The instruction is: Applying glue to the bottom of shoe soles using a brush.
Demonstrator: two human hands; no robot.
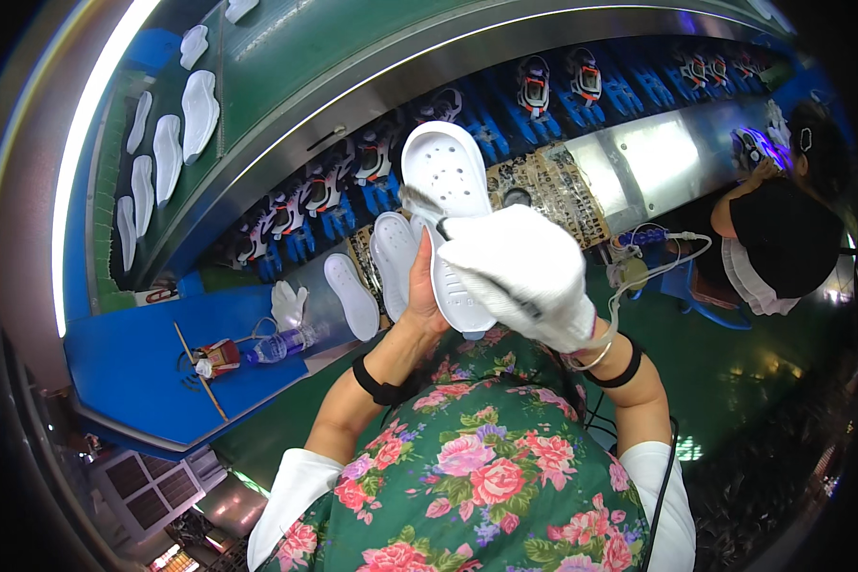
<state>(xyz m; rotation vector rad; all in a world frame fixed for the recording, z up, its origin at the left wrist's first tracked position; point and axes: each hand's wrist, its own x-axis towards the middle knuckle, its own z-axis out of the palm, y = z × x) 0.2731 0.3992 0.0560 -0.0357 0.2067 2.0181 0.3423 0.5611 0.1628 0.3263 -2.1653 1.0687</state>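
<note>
A white foam shoe sole (445, 157), dotted with small holes on its broad end, is held up in front of my chest. My bare left hand (425, 294) grips its lower left edge, thumb along the side. My right hand (524, 272), in a white knit glove with dark smudges, is closed around a brush (423, 203). The brush's bristles look blurred and lie against the sole's middle, at its left edge. The glove covers part of the sole's right side. Just left of my left hand, a white sole (350, 296) and another sole (391, 262) rest on the metal ledge.
Ahead, a conveyor carries shoe uppers (534, 88) on blue holders. Several white soles (200, 114) lie on the green belt at upper left. The blue table (143, 372) holds a bottle (278, 345), a stick and a white glove (288, 305). A co-worker (791, 210) sits at right.
</note>
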